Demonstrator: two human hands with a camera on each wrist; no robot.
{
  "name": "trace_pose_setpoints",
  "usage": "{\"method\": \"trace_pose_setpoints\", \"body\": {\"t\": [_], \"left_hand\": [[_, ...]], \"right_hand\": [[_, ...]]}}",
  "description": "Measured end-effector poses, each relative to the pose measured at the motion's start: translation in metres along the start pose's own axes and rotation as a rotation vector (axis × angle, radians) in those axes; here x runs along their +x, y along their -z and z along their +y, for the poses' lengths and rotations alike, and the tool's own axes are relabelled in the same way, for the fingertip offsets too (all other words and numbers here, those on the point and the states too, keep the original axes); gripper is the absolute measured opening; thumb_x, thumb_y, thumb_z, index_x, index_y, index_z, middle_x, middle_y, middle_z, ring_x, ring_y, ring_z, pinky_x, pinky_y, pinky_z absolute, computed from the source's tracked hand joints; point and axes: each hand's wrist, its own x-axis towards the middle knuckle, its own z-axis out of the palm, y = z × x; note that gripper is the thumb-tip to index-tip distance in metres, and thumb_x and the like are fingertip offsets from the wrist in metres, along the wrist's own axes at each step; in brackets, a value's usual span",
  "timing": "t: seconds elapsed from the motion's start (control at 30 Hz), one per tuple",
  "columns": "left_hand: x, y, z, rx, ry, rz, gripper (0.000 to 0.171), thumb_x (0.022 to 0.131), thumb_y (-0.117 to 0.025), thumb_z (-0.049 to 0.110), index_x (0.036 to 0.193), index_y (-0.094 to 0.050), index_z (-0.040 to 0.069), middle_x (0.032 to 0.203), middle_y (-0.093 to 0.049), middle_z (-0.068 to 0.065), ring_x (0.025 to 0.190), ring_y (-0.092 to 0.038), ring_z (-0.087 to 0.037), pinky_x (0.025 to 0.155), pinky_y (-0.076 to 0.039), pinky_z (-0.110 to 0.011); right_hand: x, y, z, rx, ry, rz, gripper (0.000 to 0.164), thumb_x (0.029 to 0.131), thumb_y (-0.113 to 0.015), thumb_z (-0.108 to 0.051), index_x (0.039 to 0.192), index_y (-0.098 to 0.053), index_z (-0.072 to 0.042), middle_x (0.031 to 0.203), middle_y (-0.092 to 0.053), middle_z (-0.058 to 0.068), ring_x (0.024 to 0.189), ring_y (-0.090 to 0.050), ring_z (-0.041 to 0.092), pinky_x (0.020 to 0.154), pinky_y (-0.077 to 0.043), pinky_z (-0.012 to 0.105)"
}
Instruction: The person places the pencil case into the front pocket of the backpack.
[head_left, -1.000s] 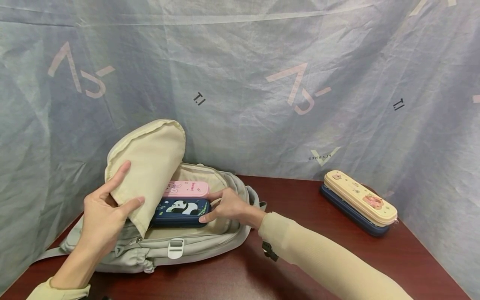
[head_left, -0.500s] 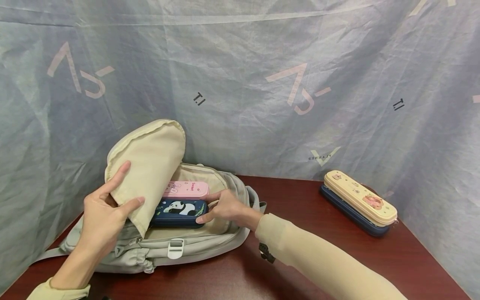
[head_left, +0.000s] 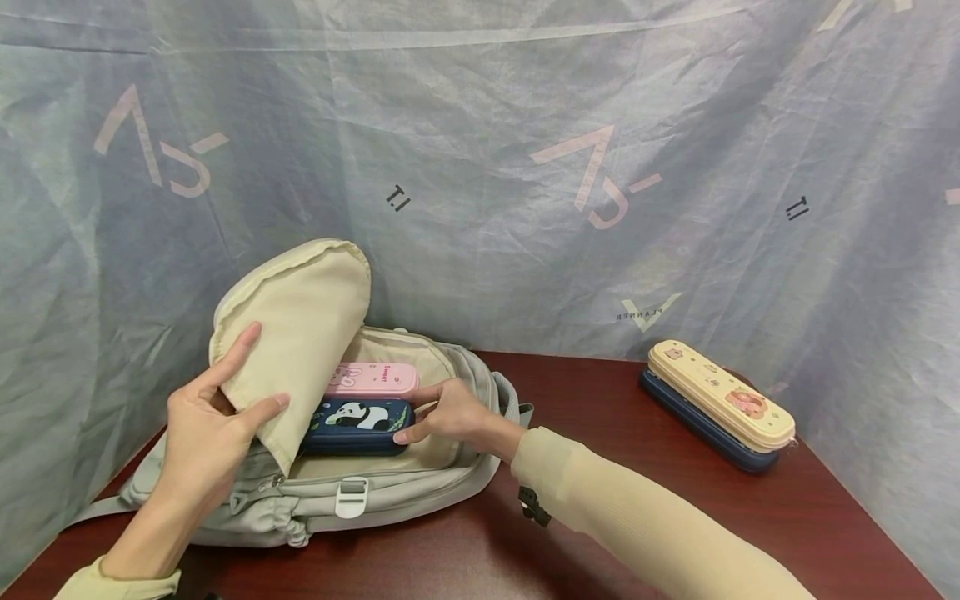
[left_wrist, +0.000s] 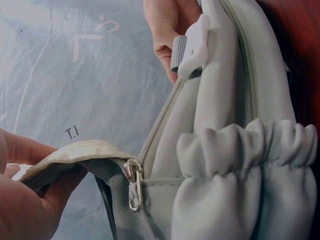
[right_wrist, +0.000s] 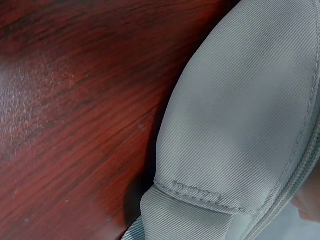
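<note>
A light grey backpack (head_left: pixel 330 508) lies on its back with its cream-lined front flap (head_left: pixel 300 333) raised. My left hand (head_left: pixel 206 425) grips the flap's edge between thumb and fingers; the left wrist view shows the hand (left_wrist: pixel 30 200) holding it just beside the metal zipper pull (left_wrist: pixel 134 182). Inside the compartment, a navy pencil case with a panda (head_left: pixel 363 425) lies in front of a pink pencil case (head_left: pixel 378 379). The right hand (head_left: pixel 457 412) holds the navy case by its right end, thumb on the near corner. Their left ends are hidden behind the flap.
At the right of the reddish-brown table (head_left: pixel 570 533), a cream pencil case (head_left: pixel 720 387) rests on top of another navy one (head_left: pixel 697 425). A grey patterned curtain (head_left: pixel 487 167) hangs behind and along both sides.
My right hand and the panda pencil case have shifted slightly left, deeper under the flap, mostly in the first half second. The left hand and flap have stayed still.
</note>
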Motion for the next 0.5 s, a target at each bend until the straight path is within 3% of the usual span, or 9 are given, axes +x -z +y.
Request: {"method": "trace_pose_setpoints", "body": {"t": [0.5], "left_hand": [[-0.0017,0.0005,0.0000,0.022,-0.003,-0.010,0.089,0.079,-0.067,-0.032,0.155,-0.054,0.013,0.165,-0.040,-0.011,0.121,-0.062,-0.005,0.086,-0.057,-0.018]], "right_hand": [[0.0015,0.0012,-0.0022,-0.028,0.003,-0.007,0.058,0.074,-0.094,0.001,0.129,-0.075,0.000,0.114,-0.078,0.007,0.091,-0.075,0.015,0.083,-0.055,0.021]]}}
